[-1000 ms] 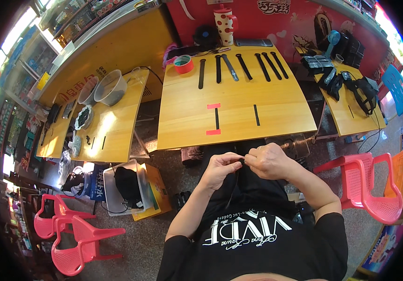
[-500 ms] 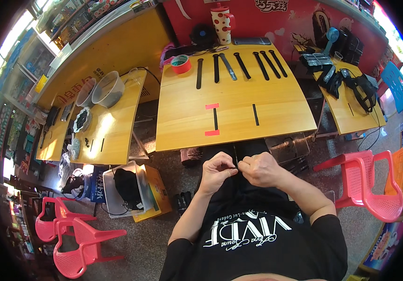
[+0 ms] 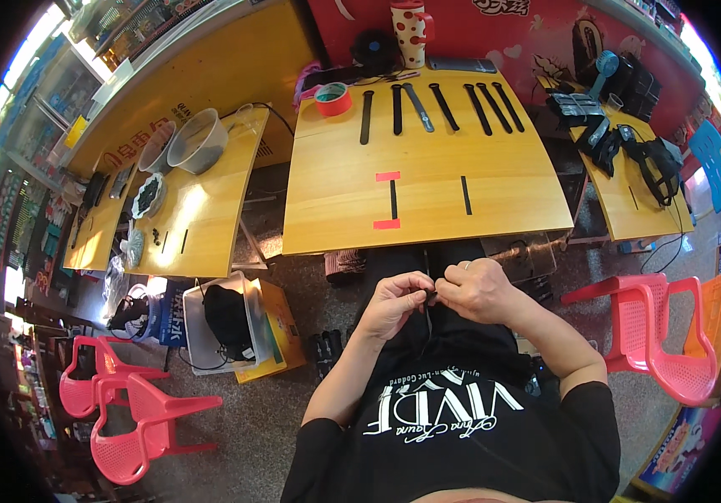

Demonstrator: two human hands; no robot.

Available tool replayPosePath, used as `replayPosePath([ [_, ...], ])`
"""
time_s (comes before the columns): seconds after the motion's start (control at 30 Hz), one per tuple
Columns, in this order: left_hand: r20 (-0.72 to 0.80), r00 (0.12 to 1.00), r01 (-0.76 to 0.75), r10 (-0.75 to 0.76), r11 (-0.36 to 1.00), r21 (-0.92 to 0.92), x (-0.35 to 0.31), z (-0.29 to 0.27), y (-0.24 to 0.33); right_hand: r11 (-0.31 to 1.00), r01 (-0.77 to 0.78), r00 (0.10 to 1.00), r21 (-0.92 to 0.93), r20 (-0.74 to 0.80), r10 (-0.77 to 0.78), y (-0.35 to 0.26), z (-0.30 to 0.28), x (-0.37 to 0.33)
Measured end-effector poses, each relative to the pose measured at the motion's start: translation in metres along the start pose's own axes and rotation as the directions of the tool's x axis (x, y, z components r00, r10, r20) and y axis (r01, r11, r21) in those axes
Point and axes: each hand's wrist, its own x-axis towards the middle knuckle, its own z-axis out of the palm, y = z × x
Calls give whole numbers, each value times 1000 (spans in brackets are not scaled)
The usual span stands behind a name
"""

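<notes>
In front of my lap, beyond the near edge of the middle table (image 3: 327, 193), my two hands meet. My left hand (image 3: 394, 306) pinches a thin dark strap (image 3: 429, 324) between thumb and fingers. Right against it, my right hand (image 3: 473, 291) is closed on the same strap, fingers curled inward. Most of the strap is hidden by the fingers; a narrow length hangs below them. On the table lie a black strip (image 3: 393, 199) between two red tape pieces (image 3: 387, 225) and another black strip (image 3: 467, 195). Several black straps (image 3: 444, 107) and a grey one (image 3: 418, 107) lie in a row farther back.
A red tape roll (image 3: 333, 100), a phone (image 3: 462, 64) and a dotted tumbler (image 3: 410, 33) stand or lie at the back. The left table holds clear tubs (image 3: 198, 142). Pink chairs (image 3: 649, 327) flank me; a clear bin (image 3: 209, 335) sits on the floor.
My view has shifted slightly, so the table sits a little higher and to the right. My hands stay together on the strap, and a hanging length now shows below them.
</notes>
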Motion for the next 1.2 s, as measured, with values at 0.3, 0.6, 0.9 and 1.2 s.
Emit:
replayPosePath([
  [0.3, -224, 974, 57, -2, 970, 238, -14, 18, -2, 936, 120, 985, -332, 157, -71, -17, -16, 10],
  [0.6, -250, 936, 238, -247, 969, -69, -21, 12, 16, 929, 155, 978, -336, 188, -95, -26, -15, 14],
  [0.9, -172, 950, 253, -260, 966, -60, -27, 24, 26, 987, 151, 942, -49, 309, -129, -32, -33, 27],
  [1.2, -346, 881, 269, -323, 943, -195, -37, 24, 11, 954, 288, 932, -83, 253, -259, -34, -14, 19],
])
